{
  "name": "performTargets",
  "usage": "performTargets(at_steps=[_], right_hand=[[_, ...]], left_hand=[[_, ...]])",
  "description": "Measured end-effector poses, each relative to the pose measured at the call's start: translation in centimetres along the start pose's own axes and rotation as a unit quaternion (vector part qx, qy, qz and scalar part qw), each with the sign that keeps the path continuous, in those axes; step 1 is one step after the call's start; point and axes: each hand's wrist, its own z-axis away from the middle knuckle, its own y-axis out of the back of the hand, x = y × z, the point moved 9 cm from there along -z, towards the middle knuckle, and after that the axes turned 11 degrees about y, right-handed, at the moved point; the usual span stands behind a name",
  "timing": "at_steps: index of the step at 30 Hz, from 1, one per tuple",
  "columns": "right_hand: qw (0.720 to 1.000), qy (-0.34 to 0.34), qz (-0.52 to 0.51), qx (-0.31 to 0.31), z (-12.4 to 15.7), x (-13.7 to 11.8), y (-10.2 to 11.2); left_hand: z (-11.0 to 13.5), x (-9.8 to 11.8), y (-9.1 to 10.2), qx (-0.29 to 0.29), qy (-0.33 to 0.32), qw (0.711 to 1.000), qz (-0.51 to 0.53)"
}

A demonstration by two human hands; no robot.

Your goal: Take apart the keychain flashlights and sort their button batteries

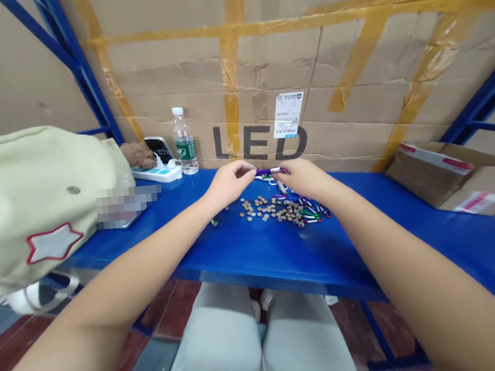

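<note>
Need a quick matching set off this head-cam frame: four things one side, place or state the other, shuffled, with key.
Things
1. purple piece
2. water bottle
3. small round discs
4. pale bag

Place or state
A. upright beside the white power strip
B. bears a red-edged star
C. held between the left hand and the right hand
D. scattered loose on the blue table

Pairs: 1-C, 2-A, 3-D, 4-B

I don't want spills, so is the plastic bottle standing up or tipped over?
Upright: the plastic bottle stands on the blue table, its white cap at the top.
</note>
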Motion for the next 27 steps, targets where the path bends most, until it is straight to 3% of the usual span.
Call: performTargets(at_steps=[1, 4, 8, 17, 27], right_hand=[[1.0, -0.011, -0.003, -0.003, -0.4, -0.2, -0.3], [1.0, -0.02, -0.023, 0.006, -1.1, -1.0, -1.2], [0.997, -0.008, -0.047, 0.056, 0.0, -1.6, -1.9], [0.982, 0.028, -0.115, 0.148, 2.7, -0.8, -1.6], [0.96, 0.021, -0.256, 0.112, 2.9, -1.8, -3.0]], left_hand=[[0.2, 0.3, -0.2, 0.013, -0.017, 1.0, -0.001], [0.9, 1.2, -1.9, -0.023, -0.078, 0.997, 0.016], [1.8, 0.9, -1.1, 0.039, -0.113, 0.992, -0.034], [2.3, 0.1, -1.3, 0.032, -0.162, 0.984, -0.067], [2.5, 0.7, -0.9, 0.046, -0.236, 0.967, -0.081]])
